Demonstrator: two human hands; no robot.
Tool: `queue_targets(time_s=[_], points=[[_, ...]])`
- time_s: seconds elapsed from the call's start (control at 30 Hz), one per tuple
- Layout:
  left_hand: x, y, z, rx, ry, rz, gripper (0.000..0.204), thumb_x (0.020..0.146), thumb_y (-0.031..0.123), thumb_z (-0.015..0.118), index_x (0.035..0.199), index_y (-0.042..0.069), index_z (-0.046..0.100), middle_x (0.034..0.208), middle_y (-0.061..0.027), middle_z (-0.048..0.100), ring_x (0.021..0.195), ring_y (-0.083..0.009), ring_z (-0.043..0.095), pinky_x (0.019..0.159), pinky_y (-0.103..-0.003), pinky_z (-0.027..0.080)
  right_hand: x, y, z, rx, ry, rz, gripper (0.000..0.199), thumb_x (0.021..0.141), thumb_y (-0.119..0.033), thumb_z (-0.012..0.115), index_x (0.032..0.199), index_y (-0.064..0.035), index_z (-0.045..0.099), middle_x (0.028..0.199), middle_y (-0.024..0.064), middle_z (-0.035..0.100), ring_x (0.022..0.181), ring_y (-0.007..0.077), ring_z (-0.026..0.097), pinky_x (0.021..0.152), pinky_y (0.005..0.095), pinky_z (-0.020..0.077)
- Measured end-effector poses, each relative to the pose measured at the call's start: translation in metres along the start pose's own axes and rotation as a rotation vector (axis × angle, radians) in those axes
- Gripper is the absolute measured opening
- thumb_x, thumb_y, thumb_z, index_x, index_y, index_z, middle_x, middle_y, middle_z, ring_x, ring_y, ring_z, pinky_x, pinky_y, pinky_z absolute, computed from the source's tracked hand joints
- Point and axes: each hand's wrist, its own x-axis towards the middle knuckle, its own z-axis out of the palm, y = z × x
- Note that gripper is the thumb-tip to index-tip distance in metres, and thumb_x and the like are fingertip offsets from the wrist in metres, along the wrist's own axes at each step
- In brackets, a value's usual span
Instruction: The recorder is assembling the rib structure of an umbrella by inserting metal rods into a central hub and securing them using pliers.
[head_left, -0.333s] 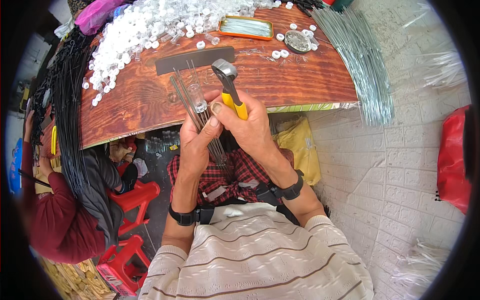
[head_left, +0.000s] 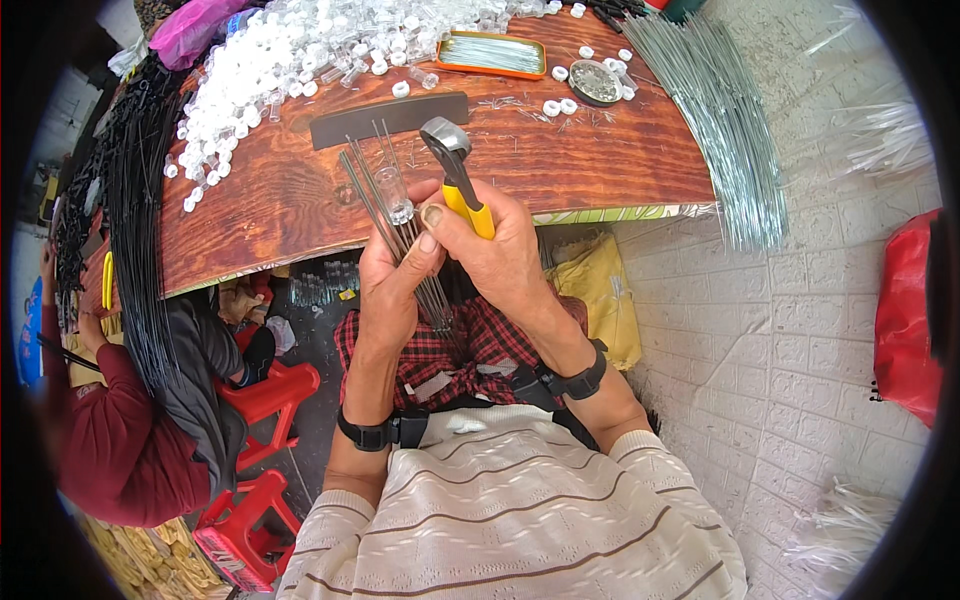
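Note:
My left hand is closed round a bundle of thin metal rods, which fan out above the fist and run down toward my lap. A small clear plastic cylinder sits among the rods, just above my left thumb. In my right hand lies a pair of pliers with yellow handles, its dark head pointing up and away. Thumb and fingertips of that hand pinch at the rods beside the cylinder; what exactly they grip there is hidden.
On the wooden table are a pile of white-capped clear cylinders, a grey bar, a tin of thin wires and a round dish. Wire bundles hang over both ends. At left a person in a dark red top sits near red stools.
The pliers' head has tipped very slightly to the left. My hands stay in nearly the same place; the person at left has moved an arm a little.

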Motion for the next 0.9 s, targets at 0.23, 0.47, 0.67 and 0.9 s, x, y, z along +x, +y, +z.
queue_targets(time_s=[0.23, 0.47, 0.67, 0.9], points=[[0.000, 0.000, -0.003, 0.024, -0.005, -0.001, 0.051, 0.091, 0.020, 0.061, 0.133, -0.002, 0.042, 0.094, 0.0015, 0.054, 0.073, -0.0038, 0.046, 0.062, -0.019, 0.036, 0.001, 0.000, 0.000, -0.017, 0.005, -0.005, 0.016, 0.088, -0.011, 0.061, 0.097, 0.0021, 0.064, 0.069, 0.0014, 0.061, 0.060, 0.0036, 0.054, 0.051, 0.0207, 0.0453], [0.001, 0.000, -0.002, 0.016, 0.023, -0.002, 0.050, 0.092, 0.019, 0.061, 0.133, -0.002, 0.042, 0.094, 0.0014, 0.054, 0.074, -0.0037, 0.046, 0.063, -0.020, 0.036, 0.001, -0.001, 0.003, -0.098, 0.017, -0.057, 0.016, 0.089, -0.011, 0.061, 0.097, 0.0023, 0.064, 0.069, 0.0017, 0.061, 0.059, 0.0036, 0.054, 0.051, 0.0205, 0.0450], [0.002, -0.001, -0.004, 0.012, 0.011, -0.001, 0.050, 0.092, 0.019, 0.060, 0.134, -0.002, 0.041, 0.095, 0.0014, 0.054, 0.075, -0.0036, 0.046, 0.063, -0.020, 0.036, 0.003, 0.001, 0.001, 0.004, -0.013, -0.001, 0.015, 0.089, -0.011, 0.061, 0.095, 0.0026, 0.062, 0.070, 0.0005, 0.060, 0.061, 0.0042, 0.056, 0.051, 0.0211, 0.0456], [0.002, -0.008, -0.012, -0.102, 0.008, -0.022, 0.029, 0.092, 0.018, 0.059, 0.114, -0.001, 0.052, 0.082, -0.0014, 0.058, 0.067, -0.0058, 0.052, 0.058, -0.021, 0.042, 0.003, 0.002, -0.020, -0.666, -0.047, -0.551, 0.015, 0.074, -0.003, 0.068, 0.087, -0.0021, 0.061, 0.070, 0.0073, 0.060, 0.061, 0.0193, 0.060, 0.053, 0.0291, 0.0456]])
